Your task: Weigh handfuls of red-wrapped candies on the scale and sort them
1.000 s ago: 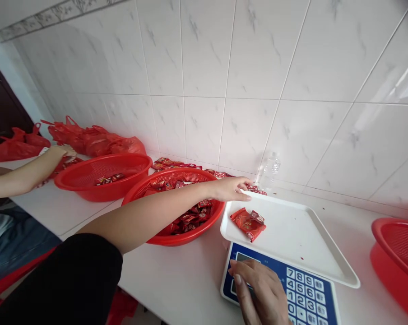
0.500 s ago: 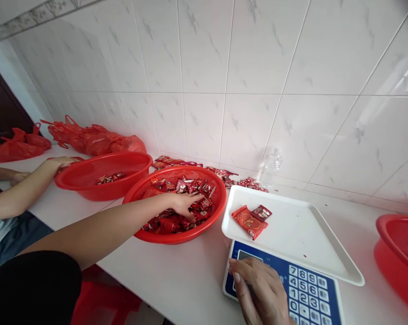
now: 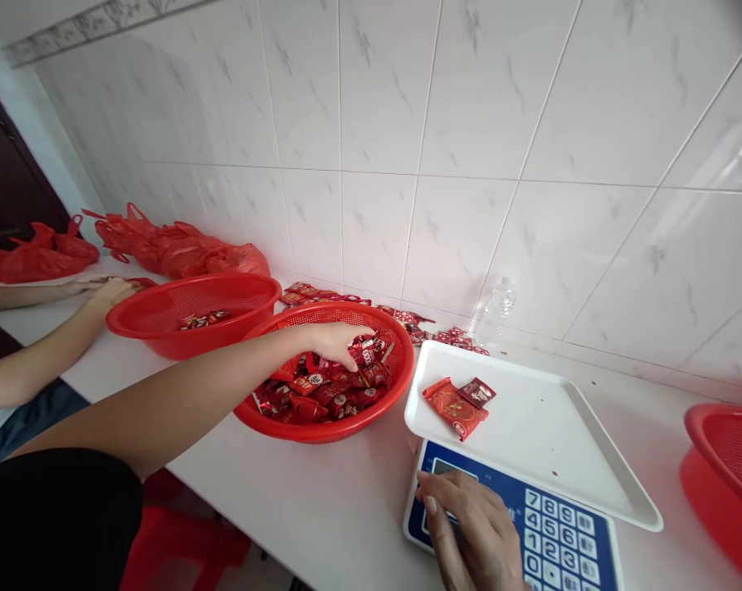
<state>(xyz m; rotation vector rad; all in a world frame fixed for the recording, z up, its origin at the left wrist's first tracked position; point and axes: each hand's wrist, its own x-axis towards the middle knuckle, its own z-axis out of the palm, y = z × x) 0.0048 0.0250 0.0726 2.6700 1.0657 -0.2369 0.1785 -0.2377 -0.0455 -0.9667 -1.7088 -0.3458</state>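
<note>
My left hand (image 3: 335, 341) reaches into a red mesh basket (image 3: 322, 431) full of small red candy packets (image 3: 325, 392). Its bent fingertips press down on the packets at the basket's far side; whether they grip one is unclear. My right hand (image 3: 469, 533) rests on the front of a blue-faced scale (image 3: 559, 538), fingers over the display beside the number keys, holding nothing. On the scale sits a white tray (image 3: 549, 435). A red pouch and a small dark red packet (image 3: 457, 402) lie at the tray's left end.
Another person's hands (image 3: 109, 289) work at the far left beside a second red basket (image 3: 162, 328). Red plastic bags (image 3: 180, 250) are piled along the tiled wall. Loose packets (image 3: 432, 328) and a clear bottle (image 3: 499, 304) lie behind the tray. A third red basket (image 3: 728, 443) stands at right.
My left hand drew back from the tray's far corner into the candy basket, and a small dark packet now lies beside the red pouch. My right hand stayed on the scale.
</note>
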